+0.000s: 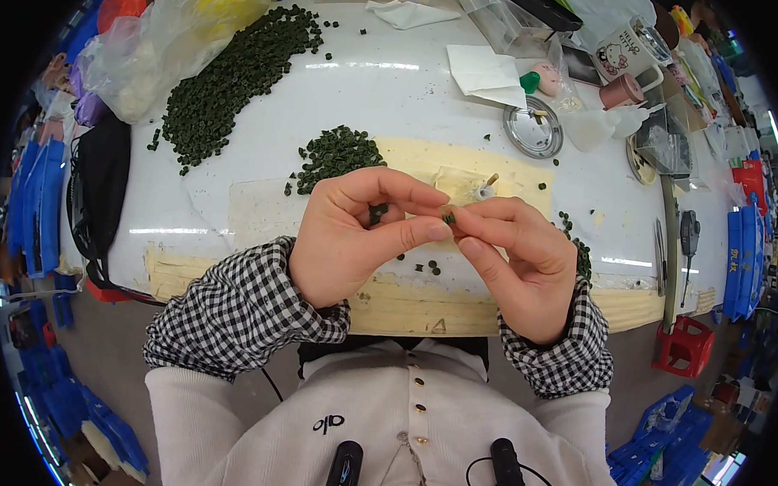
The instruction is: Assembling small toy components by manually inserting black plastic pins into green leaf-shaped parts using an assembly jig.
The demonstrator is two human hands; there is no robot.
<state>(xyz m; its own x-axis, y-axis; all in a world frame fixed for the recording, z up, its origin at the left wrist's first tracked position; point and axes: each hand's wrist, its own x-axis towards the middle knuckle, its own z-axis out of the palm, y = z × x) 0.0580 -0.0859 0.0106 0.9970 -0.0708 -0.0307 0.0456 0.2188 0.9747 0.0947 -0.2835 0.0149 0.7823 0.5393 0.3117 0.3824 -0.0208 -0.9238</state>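
Above the near part of the table, my left hand (346, 233) and my right hand (525, 265) meet at the fingertips. Both pinch a small dark green piece (448, 218), its exact kind too small to make out. More dark green shows inside the curled fingers of my left hand. Just beyond the fingertips stands a small whitish holder (483, 192) with a brown stick (493, 179) poking out. A small heap of green pieces (340, 158) lies past my left hand. Several loose pieces (433, 267) lie below the joined fingers, and others (581, 258) lie beside my right hand.
A large heap of green pieces (232, 87) spreads at the far left, beside plastic bags (142, 72). At the right are a round metal tin (533, 128), a white paper napkin (487, 73), a mug (627, 54) and tweezers (660, 257). A red stool (685, 348) stands on the floor.
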